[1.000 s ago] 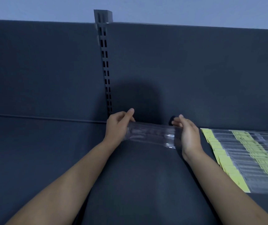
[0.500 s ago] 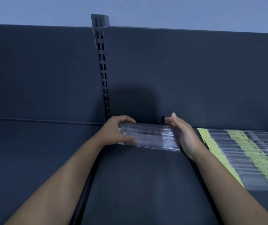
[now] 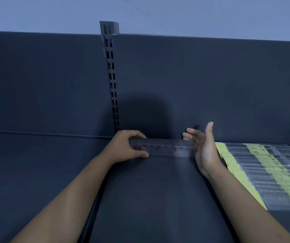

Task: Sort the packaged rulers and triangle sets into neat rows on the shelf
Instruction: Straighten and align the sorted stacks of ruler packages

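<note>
**Two hands on one clear ruler pack at the back of the shelf**

Largest first: dark shelf across the whole lower half, flat and matte. Behind it, an upright back panel of the same dark colour, topped by a strip of pale blue-grey wall. Between two panel sections, a slotted upright with paired holes, rising from the shelf's rear edge to just above the panel top.

On the shelf's right side, a row of packaged rulers: clear sleeves with yellow-green cards, overlapped like shingles from rear to front, cut off by the right edge of the view. Print on the cards too blurred to read.

Next in size, two bare forearms reaching in from the bottom corners.

Clear ruler pack lying crosswise, low at the rear of the shelf, just before the foot of the back panel. Right of the slotted upright, left of the row and apart from it. Resting on the shelf or held just off it: cannot tell.

Left hand gripping the pack's left end, fingers curled over the far edge, thumb along the near edge. Right hand spread and flat, palm turned left, thumb pointing up, fingers straight toward the panel, the pack's right end against the palm.
</note>
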Action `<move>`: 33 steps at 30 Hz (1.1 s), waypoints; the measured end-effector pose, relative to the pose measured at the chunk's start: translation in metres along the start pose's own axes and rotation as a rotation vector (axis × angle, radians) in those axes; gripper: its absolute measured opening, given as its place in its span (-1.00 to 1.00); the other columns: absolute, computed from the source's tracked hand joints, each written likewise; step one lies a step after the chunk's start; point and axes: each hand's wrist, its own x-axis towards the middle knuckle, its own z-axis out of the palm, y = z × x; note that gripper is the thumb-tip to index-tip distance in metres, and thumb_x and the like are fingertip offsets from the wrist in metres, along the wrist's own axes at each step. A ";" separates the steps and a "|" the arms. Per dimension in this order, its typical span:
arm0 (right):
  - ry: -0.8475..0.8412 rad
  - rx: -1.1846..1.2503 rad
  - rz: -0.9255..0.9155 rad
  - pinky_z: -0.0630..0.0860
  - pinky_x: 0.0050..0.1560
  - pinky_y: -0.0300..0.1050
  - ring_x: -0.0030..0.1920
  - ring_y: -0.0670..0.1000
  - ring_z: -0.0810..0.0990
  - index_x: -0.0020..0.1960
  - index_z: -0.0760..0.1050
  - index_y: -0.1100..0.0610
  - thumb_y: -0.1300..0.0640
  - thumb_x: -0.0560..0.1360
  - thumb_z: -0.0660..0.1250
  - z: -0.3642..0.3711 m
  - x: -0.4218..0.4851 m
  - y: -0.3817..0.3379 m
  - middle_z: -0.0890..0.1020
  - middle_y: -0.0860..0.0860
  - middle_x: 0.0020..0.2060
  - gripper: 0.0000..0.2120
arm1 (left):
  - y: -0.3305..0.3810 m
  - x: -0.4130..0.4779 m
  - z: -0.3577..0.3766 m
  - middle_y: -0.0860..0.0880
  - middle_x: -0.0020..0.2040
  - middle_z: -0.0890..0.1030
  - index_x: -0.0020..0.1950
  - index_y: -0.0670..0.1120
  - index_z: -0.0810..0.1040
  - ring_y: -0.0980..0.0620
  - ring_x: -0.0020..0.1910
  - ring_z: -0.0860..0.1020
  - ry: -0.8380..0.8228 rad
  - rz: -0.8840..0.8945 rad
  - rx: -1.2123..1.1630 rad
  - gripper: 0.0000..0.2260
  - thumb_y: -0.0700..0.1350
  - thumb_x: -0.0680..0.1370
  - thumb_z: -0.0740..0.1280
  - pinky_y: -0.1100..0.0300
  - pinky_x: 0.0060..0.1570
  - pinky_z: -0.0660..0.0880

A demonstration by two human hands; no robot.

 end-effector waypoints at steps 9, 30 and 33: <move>0.038 -0.043 -0.046 0.28 0.27 -0.12 0.22 -0.01 0.50 0.24 0.49 0.17 -0.35 0.52 -0.14 -0.001 -0.001 -0.008 0.58 0.11 0.19 -0.27 | -0.001 0.003 -0.002 0.25 -0.06 0.66 -0.01 0.14 0.66 0.32 -0.02 0.59 -0.028 -0.060 -0.063 -0.58 -0.03 0.19 0.66 0.43 0.00 0.48; 0.140 0.033 -0.079 0.19 0.24 -0.10 0.24 -0.12 0.45 0.22 0.50 0.06 -0.36 0.53 -0.11 0.012 -0.007 0.000 0.55 -0.05 0.22 -0.35 | 0.002 0.004 0.004 0.19 -0.11 0.68 -0.08 0.12 0.68 0.24 -0.06 0.61 0.018 -0.103 -0.133 -0.61 -0.09 0.16 0.68 0.39 -0.03 0.51; 0.226 0.033 -0.071 0.38 0.14 -0.09 0.19 0.04 0.54 0.01 0.54 0.08 -0.29 0.57 -0.10 0.008 -0.006 -0.002 0.61 0.02 0.08 -0.42 | 0.002 0.003 0.002 0.19 -0.09 0.68 -0.07 0.12 0.67 0.25 -0.05 0.61 0.003 -0.101 -0.137 -0.61 -0.09 0.17 0.67 0.41 -0.04 0.50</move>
